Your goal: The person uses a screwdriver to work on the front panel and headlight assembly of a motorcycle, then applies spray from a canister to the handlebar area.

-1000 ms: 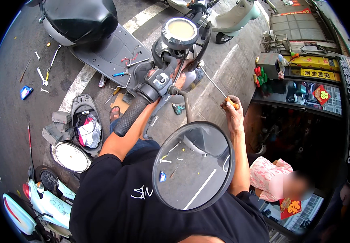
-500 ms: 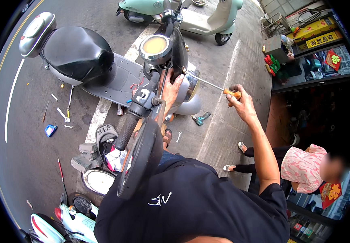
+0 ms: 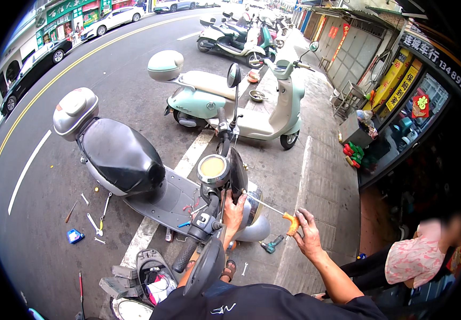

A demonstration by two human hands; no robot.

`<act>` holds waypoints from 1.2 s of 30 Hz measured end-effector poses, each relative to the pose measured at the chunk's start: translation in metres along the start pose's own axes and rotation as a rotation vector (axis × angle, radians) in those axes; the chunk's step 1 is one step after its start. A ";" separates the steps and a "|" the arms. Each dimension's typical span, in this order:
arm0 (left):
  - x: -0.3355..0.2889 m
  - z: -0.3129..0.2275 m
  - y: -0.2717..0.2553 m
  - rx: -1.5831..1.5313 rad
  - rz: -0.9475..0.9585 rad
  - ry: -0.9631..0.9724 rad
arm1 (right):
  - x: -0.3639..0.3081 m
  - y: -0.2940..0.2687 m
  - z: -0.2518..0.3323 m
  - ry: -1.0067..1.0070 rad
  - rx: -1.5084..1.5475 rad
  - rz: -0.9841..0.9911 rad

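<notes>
A grey scooter (image 3: 174, 194) with a black seat stands before me, its round gauge (image 3: 212, 168) facing up. My left hand (image 3: 233, 216) reaches up behind the handlebar and grips the lower edge of the black front cover (image 3: 238, 172); some of its fingertips are hidden. With my right hand (image 3: 309, 239) I hold the orange handle of a long-shafted screwdriver (image 3: 268, 206). Its shaft slants up to the outer face of the cover, near the left hand. The right fingers are bent around the handle's end.
Wrenches (image 3: 92, 221) and a blue box (image 3: 74, 236) lie on the road at left. A teal power drill (image 3: 272, 244) rests beside the front wheel. A mint scooter (image 3: 203, 101) is parked beyond. At right, near the shop, is a person in a pink top (image 3: 412, 261).
My view has tilted up, bringing the street and parked scooters into sight. The left hand keeps its place at the cover. The right hand's fingers have shifted on the screwdriver handle, which has turned.
</notes>
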State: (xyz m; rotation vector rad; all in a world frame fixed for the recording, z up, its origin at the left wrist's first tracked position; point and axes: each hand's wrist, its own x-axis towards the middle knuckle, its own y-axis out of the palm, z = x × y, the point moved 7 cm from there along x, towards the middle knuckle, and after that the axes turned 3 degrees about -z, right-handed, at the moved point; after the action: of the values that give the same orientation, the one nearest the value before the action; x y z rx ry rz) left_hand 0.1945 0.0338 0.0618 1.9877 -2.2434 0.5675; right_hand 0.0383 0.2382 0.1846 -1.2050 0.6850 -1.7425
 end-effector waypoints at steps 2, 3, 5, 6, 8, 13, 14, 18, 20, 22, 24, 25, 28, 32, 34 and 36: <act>-0.001 0.002 0.006 -0.195 0.136 -0.238 | 0.000 0.002 -0.008 -0.012 -0.079 0.013; -0.003 -0.007 0.006 -0.208 0.143 -0.246 | -0.004 0.009 -0.029 0.049 -0.011 0.026; -0.003 -0.020 -0.003 -0.218 0.134 -0.257 | -0.004 0.018 -0.056 0.353 0.347 0.044; -0.004 -0.025 -0.006 -0.224 0.147 -0.289 | 0.000 0.023 -0.068 0.606 0.628 0.050; -0.005 -0.023 -0.009 -0.206 0.134 -0.261 | -0.006 0.043 -0.073 1.107 1.201 0.061; -0.002 0.003 -0.002 -0.094 0.112 -0.008 | 0.015 -0.007 -0.017 0.281 0.139 -0.159; -0.004 0.003 0.002 -0.072 0.082 0.036 | 0.014 -0.012 -0.016 0.201 0.021 -0.145; -0.002 0.011 0.000 -0.085 0.043 0.154 | 0.031 -0.027 -0.011 0.018 -0.264 -0.120; -0.002 0.011 -0.001 -0.151 0.079 0.081 | 0.039 -0.030 -0.007 -0.150 -0.289 -0.151; 0.000 0.003 0.001 -0.099 0.101 0.140 | 0.038 -0.017 -0.042 0.381 0.333 0.000; -0.004 0.000 0.005 -0.057 0.125 0.161 | 0.014 0.021 -0.067 0.888 1.050 0.164; -0.006 0.000 0.010 -0.056 0.137 0.162 | 0.001 0.034 -0.076 1.016 1.263 0.159; -0.003 0.018 0.007 -0.054 0.117 0.171 | 0.001 0.028 -0.046 0.813 1.156 0.104; -0.003 0.020 0.010 -0.168 0.107 0.032 | -0.004 0.011 -0.024 0.429 0.813 0.095; -0.004 0.011 0.011 -0.065 0.114 0.115 | -0.002 0.004 -0.024 0.201 0.328 0.079; -0.004 0.011 0.008 -0.040 0.103 0.151 | 0.011 -0.007 -0.011 0.028 0.049 0.029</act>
State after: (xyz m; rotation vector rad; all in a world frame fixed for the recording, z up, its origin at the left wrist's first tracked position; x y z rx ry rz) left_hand 0.1893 0.0347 0.0490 1.7560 -2.2561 0.6541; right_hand 0.0247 0.2315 0.1907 -1.1341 0.6699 -1.7452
